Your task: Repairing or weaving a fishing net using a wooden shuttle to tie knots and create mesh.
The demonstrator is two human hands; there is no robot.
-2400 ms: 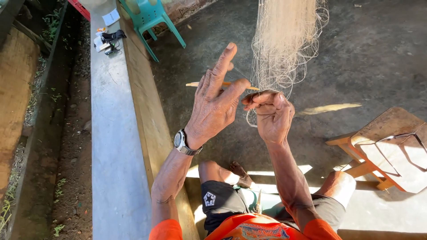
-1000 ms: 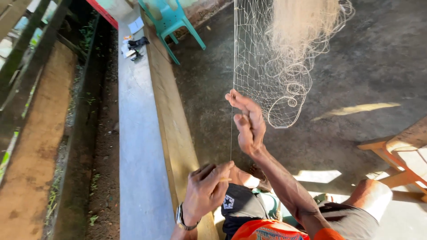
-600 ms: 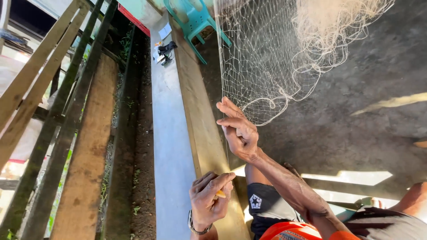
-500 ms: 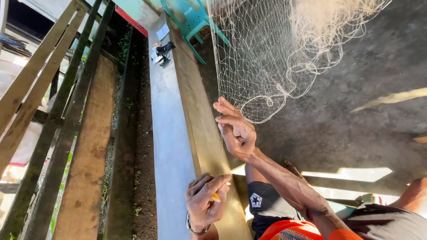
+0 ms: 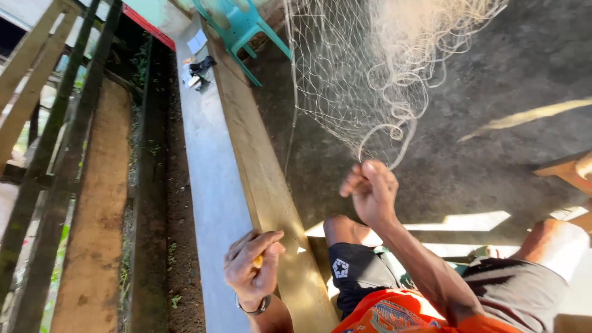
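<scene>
A pale fishing net (image 5: 376,68) hangs from above in front of me, its lower edge ending in a loop of thicker cord. My right hand (image 5: 370,191) is raised just under that loop, fingers pinched on a thin strand of the net. My left hand (image 5: 253,274) is low over the wooden beam (image 5: 259,179), closed around a small yellow netting needle (image 5: 258,261) that shows between the fingers. A watch is on the left wrist. My knees in dark shorts are below.
A grey concrete ledge (image 5: 209,185) runs beside the beam, with small dark items (image 5: 198,71) at its far end. A teal plastic chair (image 5: 240,28) stands beyond. Wooden railings (image 5: 43,123) are left; a wooden seat (image 5: 567,169) is at the right edge.
My left hand dropped from the net to down by the beam, still holding the needle. My right hand stayed up at the net's lower edge. The view swung left, then back.
</scene>
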